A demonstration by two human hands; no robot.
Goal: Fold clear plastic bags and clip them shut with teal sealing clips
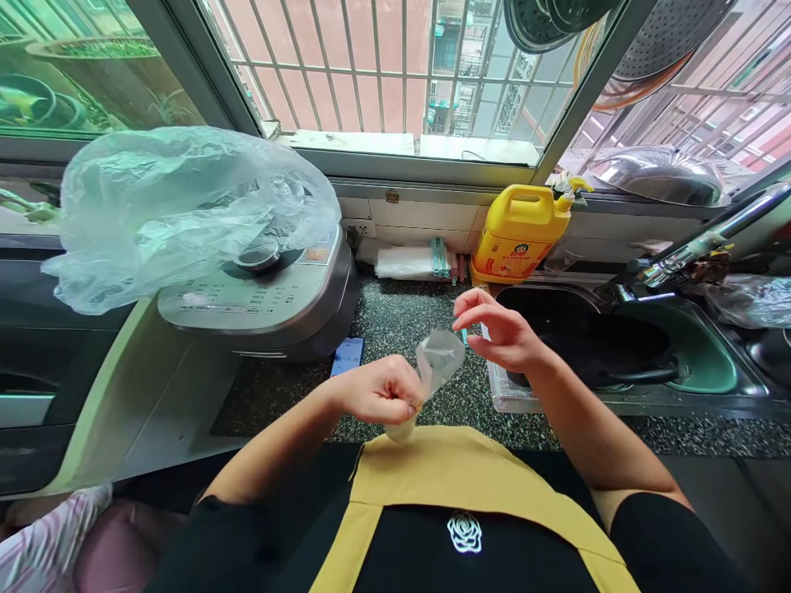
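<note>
My left hand (pixel 381 389) is closed round a clear plastic glove (pixel 436 362), which sticks up from the fist over the speckled counter. Just right of the glove, my right hand (pixel 498 328) hovers with its fingers loosely spread and curled, holding nothing. Both hands are in front of my yellow and black apron (pixel 457 486).
A rice cooker (pixel 272 296) with a clear plastic bag (pixel 179 206) on top stands at the left. A yellow detergent jug (pixel 522 231) sits by the window. The sink (pixel 698 362) with a black pan (pixel 587 338) and a faucet (pixel 698 247) is at the right. A phone (pixel 347 354) lies on the counter.
</note>
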